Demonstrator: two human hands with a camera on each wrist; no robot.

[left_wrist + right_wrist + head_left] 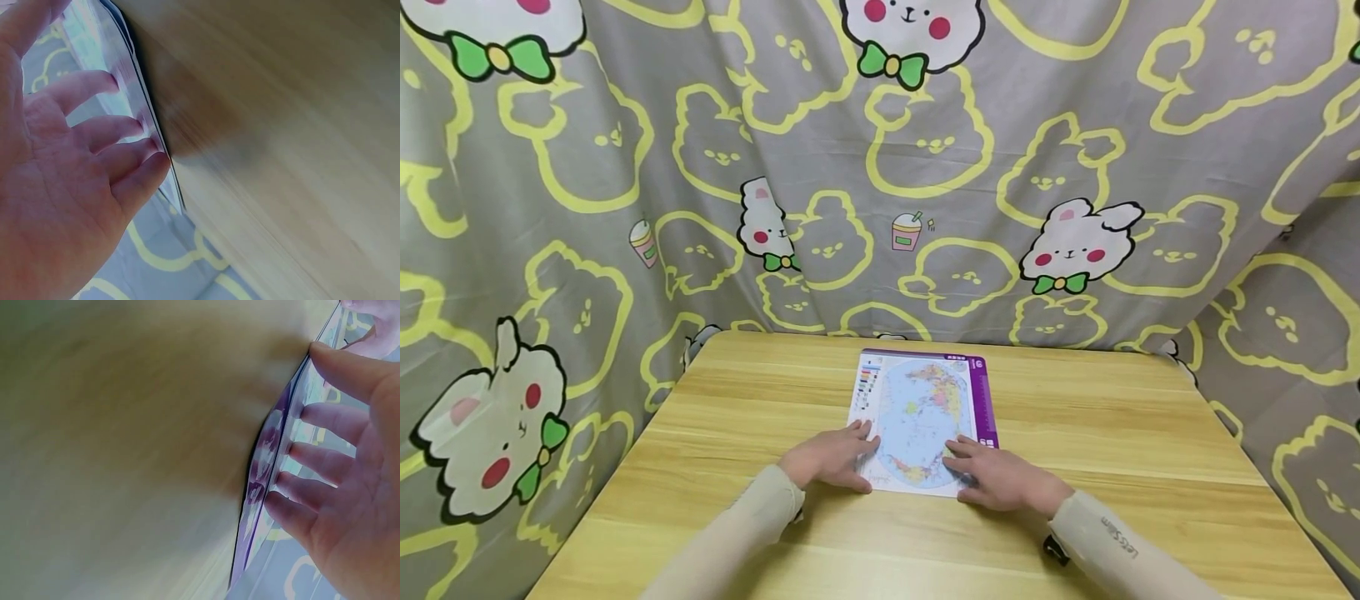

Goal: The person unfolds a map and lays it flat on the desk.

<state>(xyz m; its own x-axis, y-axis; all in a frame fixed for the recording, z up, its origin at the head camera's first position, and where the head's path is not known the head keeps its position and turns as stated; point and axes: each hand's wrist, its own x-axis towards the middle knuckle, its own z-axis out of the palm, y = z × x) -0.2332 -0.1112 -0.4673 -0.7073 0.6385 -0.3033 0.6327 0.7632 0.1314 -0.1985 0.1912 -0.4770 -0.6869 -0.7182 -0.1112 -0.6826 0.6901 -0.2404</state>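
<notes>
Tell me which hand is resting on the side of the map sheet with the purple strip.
The right hand. Its fingers lie on the map sheet by the purple strip along that edge; the left hand rests on the opposite, white edge with the small legend.

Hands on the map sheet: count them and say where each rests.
2. The left hand rests with straight fingers on the near left corner of the map sheet; the right hand rests flat on its near right corner. None looks hidden.

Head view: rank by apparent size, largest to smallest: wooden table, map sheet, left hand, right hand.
1. wooden table, by far the largest.
2. map sheet, lying flat on the table.
3. left hand and right hand look about alike, so no ranking; both rest with fingers on the sheet's near edge.
</notes>
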